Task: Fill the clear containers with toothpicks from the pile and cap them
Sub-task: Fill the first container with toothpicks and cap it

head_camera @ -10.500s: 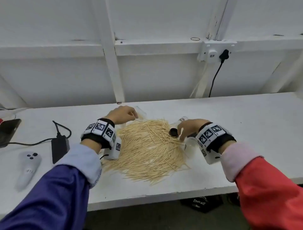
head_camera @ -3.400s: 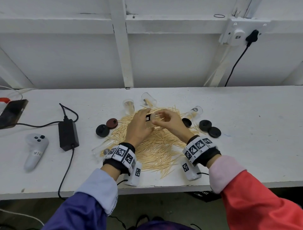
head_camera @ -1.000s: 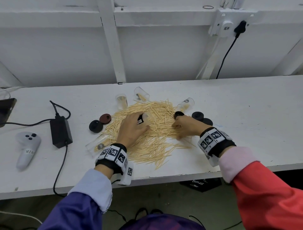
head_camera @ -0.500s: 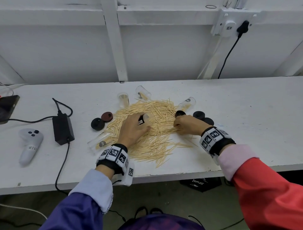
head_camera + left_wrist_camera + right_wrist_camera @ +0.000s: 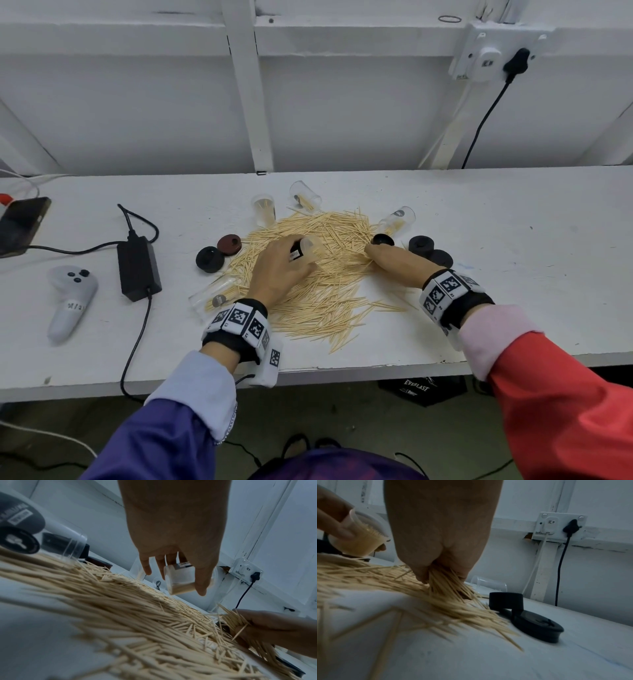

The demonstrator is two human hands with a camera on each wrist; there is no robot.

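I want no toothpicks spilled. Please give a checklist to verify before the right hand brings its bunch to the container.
1. Left hand holds the clear container firmly: ok.
2. Container mouth turned toward the right hand: ok, seen in the right wrist view.
3. Space left inside the container: cannot tell; it already looks well filled.
4. Right hand's grip on the bunch of toothpicks: ok, fingers curled round it.
5. Bunch aligned in one direction: not ok, the ends fan out.
6. A black cap close by: ok.
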